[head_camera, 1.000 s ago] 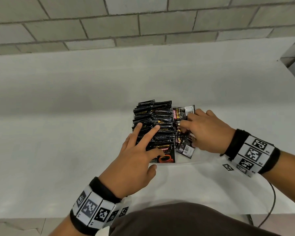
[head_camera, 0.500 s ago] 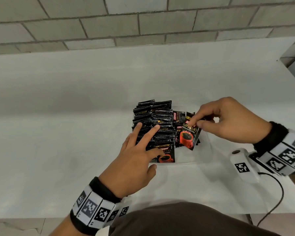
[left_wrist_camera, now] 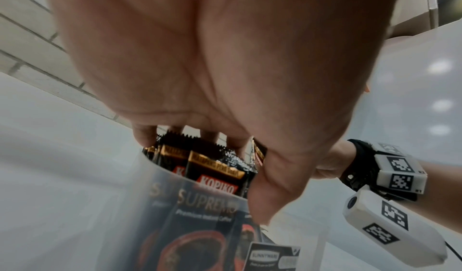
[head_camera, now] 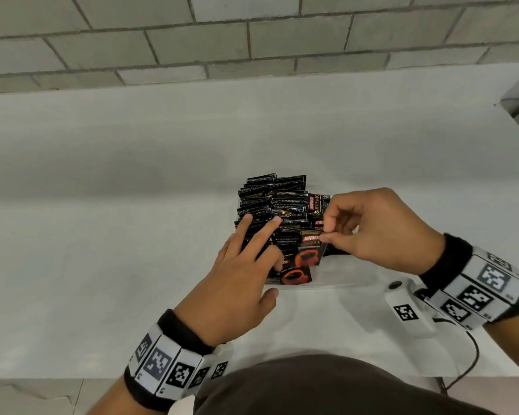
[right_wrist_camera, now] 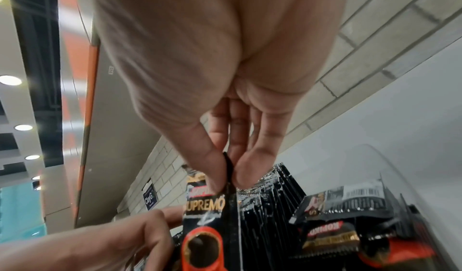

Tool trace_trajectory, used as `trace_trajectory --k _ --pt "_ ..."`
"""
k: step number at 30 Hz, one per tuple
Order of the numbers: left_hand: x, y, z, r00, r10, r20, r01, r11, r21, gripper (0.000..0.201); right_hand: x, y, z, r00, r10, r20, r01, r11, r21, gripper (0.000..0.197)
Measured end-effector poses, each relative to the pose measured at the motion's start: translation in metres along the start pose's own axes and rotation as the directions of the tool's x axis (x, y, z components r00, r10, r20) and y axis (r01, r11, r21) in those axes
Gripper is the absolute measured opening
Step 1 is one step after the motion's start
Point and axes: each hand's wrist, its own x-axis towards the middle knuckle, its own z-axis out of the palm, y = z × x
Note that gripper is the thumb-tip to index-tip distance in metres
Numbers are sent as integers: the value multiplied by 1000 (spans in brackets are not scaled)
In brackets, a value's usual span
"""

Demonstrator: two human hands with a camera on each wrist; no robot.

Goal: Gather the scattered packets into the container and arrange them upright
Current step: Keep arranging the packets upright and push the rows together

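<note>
A clear plastic container [head_camera: 336, 283] sits on the white table, packed on its left with a row of upright black coffee packets [head_camera: 271, 205]. My left hand [head_camera: 252, 247] lies with straight fingers pressed on the tops of that row [left_wrist_camera: 215, 156]. My right hand [head_camera: 325, 238] pinches the top edge of one black packet with a red cup [head_camera: 310, 250] between thumb and fingers, holding it upright at the front of the row [right_wrist_camera: 207, 216]. A few loose packets [right_wrist_camera: 332, 233] lie flat in the container's right part.
The white table [head_camera: 132, 235] runs to a grey block wall [head_camera: 252, 34] behind. A white wrist camera [head_camera: 408, 310] and its black cable [head_camera: 474, 354] hang below my right wrist. The table's front edge lies just before my body.
My right hand rose from the loose packets with one packet pinched, then carried it left and down to the front of the upright row. My left hand stayed on the row.
</note>
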Motion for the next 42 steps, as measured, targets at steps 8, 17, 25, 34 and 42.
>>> trace_trajectory --k 8,17,25,34,42 --pt "1 -1 1 997 42 -65 -46 997 -69 37 -10 1 21 979 -136 149 150 985 -87 22" --pt "-1 -3 2 994 106 5 -106 994 -2 45 -7 1 26 985 91 146 -99 994 51 14" --pt "1 -4 8 997 75 -12 -74 997 32 37 27 35 -7 986 167 19 -149 922 -358 15" --pt "2 -4 9 998 65 -15 -64 997 42 39 51 47 10 971 191 145 -63 788 -612 56" --pt "2 -6 10 997 69 -25 -68 997 33 38 53 34 -17 994 101 -42 -110 884 -454 6"
